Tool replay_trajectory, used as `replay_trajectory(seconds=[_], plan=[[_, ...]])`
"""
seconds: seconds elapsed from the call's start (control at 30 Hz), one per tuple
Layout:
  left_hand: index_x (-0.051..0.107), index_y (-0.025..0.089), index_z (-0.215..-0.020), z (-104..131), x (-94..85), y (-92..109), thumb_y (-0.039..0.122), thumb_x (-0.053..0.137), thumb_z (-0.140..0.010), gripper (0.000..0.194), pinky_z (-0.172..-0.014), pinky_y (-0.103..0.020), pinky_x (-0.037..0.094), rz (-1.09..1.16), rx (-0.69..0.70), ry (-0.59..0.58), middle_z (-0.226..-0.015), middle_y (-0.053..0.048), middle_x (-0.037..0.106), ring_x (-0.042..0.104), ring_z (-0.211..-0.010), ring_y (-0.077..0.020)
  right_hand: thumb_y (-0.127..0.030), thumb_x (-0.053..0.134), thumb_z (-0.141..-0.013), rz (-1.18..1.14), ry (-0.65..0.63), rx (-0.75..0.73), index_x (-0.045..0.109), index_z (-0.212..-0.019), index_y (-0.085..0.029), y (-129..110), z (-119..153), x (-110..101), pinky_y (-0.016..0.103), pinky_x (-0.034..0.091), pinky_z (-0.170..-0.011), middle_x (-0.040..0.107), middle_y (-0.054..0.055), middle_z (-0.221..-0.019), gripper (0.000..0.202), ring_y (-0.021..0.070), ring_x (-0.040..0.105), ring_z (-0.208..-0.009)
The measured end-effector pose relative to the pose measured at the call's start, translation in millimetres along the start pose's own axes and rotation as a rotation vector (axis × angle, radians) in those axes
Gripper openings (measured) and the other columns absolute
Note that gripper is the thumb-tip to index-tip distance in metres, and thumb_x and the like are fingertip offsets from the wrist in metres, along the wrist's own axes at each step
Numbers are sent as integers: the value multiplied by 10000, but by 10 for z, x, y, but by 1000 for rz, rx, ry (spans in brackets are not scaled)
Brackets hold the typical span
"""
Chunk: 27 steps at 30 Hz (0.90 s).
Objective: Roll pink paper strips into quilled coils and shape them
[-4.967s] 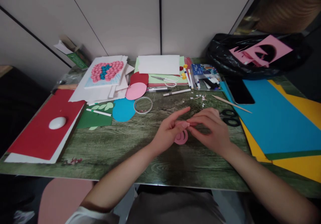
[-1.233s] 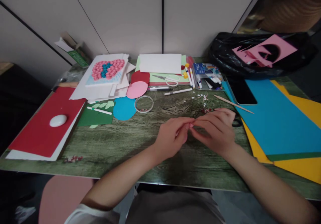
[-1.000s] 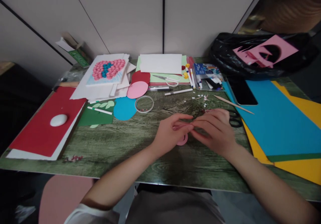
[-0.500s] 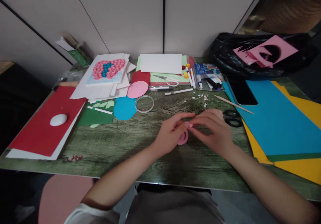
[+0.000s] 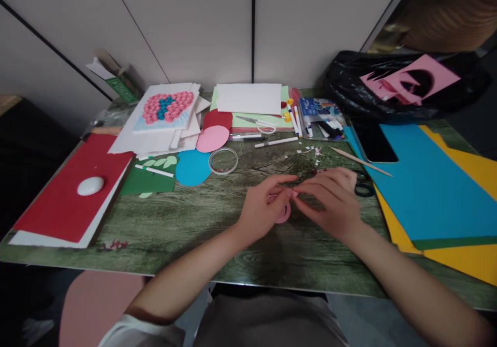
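Observation:
A curled pink paper strip (image 5: pixel 286 213) hangs below my fingers over the middle of the table. My left hand (image 5: pixel 261 205) pinches it between thumb and fingers. My right hand (image 5: pixel 334 198) meets the left at the fingertips, closed on the small rolled end of the same strip. The rolled part is mostly covered by the fingers. Just beyond my right hand lie black-handled scissors (image 5: pixel 365 187), partly hidden by it. White paper scraps (image 5: pixel 310 149) and a pointed wooden stick (image 5: pixel 359 160) rest farther back.
Pink rolled flowers sit on a white card (image 5: pixel 166 110) at the back left. Near it are a blue paper circle (image 5: pixel 193 168), a tape roll (image 5: pixel 223 161) and white scissors (image 5: pixel 260 123). Red paper (image 5: pixel 70 191) lies left; blue sheets (image 5: pixel 438 191) and a phone (image 5: pixel 375 141) lie right.
My right hand has shifted slightly, now covering more of the black scissors. Less of the pink strip's rolled end shows between my fingertips.

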<state>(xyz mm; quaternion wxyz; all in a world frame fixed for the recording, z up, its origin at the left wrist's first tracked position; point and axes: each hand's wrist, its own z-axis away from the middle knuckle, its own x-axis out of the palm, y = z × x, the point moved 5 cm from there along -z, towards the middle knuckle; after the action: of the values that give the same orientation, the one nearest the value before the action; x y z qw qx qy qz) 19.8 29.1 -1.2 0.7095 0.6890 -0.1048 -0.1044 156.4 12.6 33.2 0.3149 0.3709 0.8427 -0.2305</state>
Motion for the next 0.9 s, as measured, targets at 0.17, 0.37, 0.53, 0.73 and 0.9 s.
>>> replay_trajectory(seconds=[0.17, 0.37, 0.53, 0.73, 0.9], plan=[[632, 186, -1022, -28, 6, -43, 298, 702, -699, 349, -768, -286, 525, 45, -42, 2, -883, -51, 711, 668, -839, -168, -262, 684, -735, 21, -27, -40, 610, -829, -252, 0, 4, -6, 389, 371, -798, 680, -30, -755, 120, 168, 567, -766], [632, 167, -1033, -58, 0, -87, 321, 672, -730, 342, -710, -256, 516, 110, -36, -57, -850, -58, 705, 653, -754, -139, -261, 672, -752, 10, -45, -34, 607, -828, -256, 1, -1, 5, 385, 357, -806, 685, -32, -769, 100, 171, 552, -791], [602, 187, -1110, -46, 0, -35, 319, 581, -811, 328, -623, -214, 472, 82, 14, -76, -843, -37, 703, 618, -680, -109, -254, 667, -752, -91, -83, 52, 625, -861, -249, 55, 3, 38, 368, 370, -775, 675, -4, -828, 117, 179, 546, -829], [572, 224, -1165, -40, 16, -23, 307, 520, -855, 325, -668, -232, 465, 84, 65, -123, -1037, -56, 677, 616, -798, -131, -240, 669, -749, -152, -66, 101, 629, -842, -226, 52, -5, 46, 353, 393, -715, 644, 25, -842, 102, 178, 549, -801], [571, 231, -1165, -43, 16, -29, 302, 522, -851, 326, -666, -227, 463, 79, 47, -134, -1020, -49, 675, 604, -765, -114, -218, 665, -750, -163, -57, 84, 619, -834, -233, 37, -8, 39, 359, 404, -719, 645, 20, -833, 98, 176, 551, -796]])
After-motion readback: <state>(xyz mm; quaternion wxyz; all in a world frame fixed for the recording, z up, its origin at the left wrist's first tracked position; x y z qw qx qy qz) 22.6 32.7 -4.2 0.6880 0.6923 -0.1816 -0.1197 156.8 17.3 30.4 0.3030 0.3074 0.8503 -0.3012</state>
